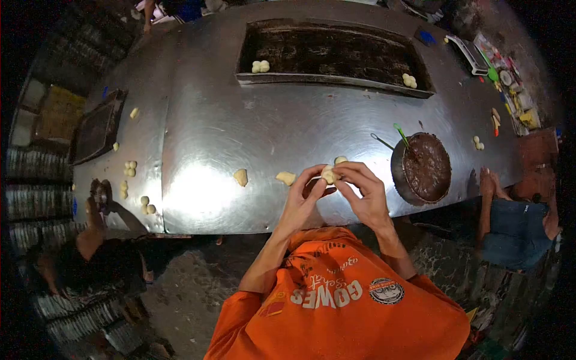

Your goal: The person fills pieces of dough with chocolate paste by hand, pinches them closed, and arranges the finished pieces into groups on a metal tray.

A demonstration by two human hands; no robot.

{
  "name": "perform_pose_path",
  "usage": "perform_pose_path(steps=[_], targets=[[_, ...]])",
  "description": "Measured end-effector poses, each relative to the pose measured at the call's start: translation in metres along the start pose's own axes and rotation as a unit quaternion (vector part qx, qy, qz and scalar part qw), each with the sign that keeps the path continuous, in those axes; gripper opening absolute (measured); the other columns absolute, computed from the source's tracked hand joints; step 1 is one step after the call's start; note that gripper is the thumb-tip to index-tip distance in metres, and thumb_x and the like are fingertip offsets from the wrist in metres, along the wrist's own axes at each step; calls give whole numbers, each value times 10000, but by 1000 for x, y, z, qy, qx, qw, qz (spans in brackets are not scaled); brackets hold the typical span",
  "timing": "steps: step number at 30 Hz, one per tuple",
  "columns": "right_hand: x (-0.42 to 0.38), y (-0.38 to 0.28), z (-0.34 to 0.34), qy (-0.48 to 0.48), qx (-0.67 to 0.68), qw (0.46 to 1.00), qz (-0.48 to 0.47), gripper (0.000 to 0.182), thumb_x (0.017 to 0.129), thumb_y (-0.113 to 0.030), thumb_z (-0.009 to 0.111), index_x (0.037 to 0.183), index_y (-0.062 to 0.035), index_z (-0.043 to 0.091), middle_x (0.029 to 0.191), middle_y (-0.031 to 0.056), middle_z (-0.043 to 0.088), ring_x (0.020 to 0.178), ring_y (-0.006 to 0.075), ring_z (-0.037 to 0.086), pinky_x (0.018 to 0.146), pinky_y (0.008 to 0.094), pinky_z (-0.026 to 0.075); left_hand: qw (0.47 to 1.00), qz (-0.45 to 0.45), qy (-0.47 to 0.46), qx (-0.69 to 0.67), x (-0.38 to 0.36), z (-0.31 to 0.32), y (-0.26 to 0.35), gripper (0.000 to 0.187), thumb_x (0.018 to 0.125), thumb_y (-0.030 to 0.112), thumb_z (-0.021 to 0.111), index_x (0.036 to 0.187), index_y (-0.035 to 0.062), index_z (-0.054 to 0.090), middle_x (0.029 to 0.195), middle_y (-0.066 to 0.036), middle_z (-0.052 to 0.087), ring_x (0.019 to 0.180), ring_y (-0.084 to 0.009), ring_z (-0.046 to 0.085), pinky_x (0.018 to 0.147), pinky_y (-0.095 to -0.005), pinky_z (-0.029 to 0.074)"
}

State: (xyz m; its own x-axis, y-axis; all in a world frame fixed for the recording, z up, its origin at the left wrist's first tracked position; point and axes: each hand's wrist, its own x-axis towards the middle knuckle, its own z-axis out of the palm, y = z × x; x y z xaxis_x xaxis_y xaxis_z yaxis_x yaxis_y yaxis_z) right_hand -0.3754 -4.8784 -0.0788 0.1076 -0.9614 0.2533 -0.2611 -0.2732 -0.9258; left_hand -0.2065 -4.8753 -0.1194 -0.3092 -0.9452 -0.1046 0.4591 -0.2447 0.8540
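Between the fingertips of both hands is a small pale dough piece (pixel 329 174), held above the metal table near its front edge. My left hand (pixel 301 201) pinches it from the left, and my right hand (pixel 367 197) pinches it from the right. Just behind the fingers, a pale dough ball (pixel 341 160) shows in part. A flattish dough piece (pixel 285 178) lies left of my left hand, and another dough piece (pixel 240 177) rests farther left. To the right of my right hand stands a round pan (pixel 401 180) of brown filling with a green-handled utensil (pixel 400 133) in it.
A long dark tray (pixel 336 80) with dough clusters at both ends lies at the back. Several dough balls (pixel 147 205) and a smaller dark tray (pixel 96 135) are at left. A scale (pixel 471 57) stands back right. Other people (pixel 516 231) stand at both sides.
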Motion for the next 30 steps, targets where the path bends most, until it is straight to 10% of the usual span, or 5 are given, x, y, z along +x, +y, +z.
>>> perform_pose_path(steps=[9, 11, 13, 22, 30], targets=[[-51, 79, -21, 11, 97, 958, 270, 130, 910, -10, 635, 1031, 37, 642, 980, 120, 676, 942, 218, 661, 828, 316, 514, 970, -3, -72, 231, 18, -12, -67, 508, 890, 56, 695, 1360, 62, 503, 1307, -110, 527, 1111, -197, 581, 950, -314, 508], [-71, 120, -30, -75, -288, 945, 134, 124, 906, 28, 596, 1013, 33, 658, 911, 115, 658, 835, 205, 639, 730, 314, 505, 924, 23, -75, 373, 15, -32, -100, 539, 856, 72, 718, 1358, 102, 525, 1384, -138, 473, 1158, -245, 546, 946, -332, 505], [-71, 139, -24, -35, -266, 954, 131, 137, 914, -15, 570, 1008, 28, 660, 925, 161, 641, 821, 301, 602, 764, 385, 485, 834, 156, 5, 529, 13, -43, -95, 561, 835, 102, 739, 1357, 118, 535, 1435, -152, 423, 1243, -297, 470, 949, -372, 504], [-92, 158, 48, -24, -313, 938, -149, 110, 918, -32, 547, 1007, 32, 560, 1006, 194, 550, 922, 367, 499, 811, 472, 407, 887, 56, 224, 400, -3, -117, -45, 359, 912, 186, 679, 1242, 58, 619, 1304, -149, 516, 1189, -317, 460, 914, -397, 489], [-83, 150, 65, -13, -328, 944, -32, 179, 856, 36, 555, 1033, 38, 581, 973, 195, 528, 944, 349, 495, 815, 452, 403, 753, 76, 216, 617, -5, -117, -84, 372, 852, 180, 731, 1165, 9, 624, 1120, -206, 583, 1084, -364, 480, 945, -458, 391]])
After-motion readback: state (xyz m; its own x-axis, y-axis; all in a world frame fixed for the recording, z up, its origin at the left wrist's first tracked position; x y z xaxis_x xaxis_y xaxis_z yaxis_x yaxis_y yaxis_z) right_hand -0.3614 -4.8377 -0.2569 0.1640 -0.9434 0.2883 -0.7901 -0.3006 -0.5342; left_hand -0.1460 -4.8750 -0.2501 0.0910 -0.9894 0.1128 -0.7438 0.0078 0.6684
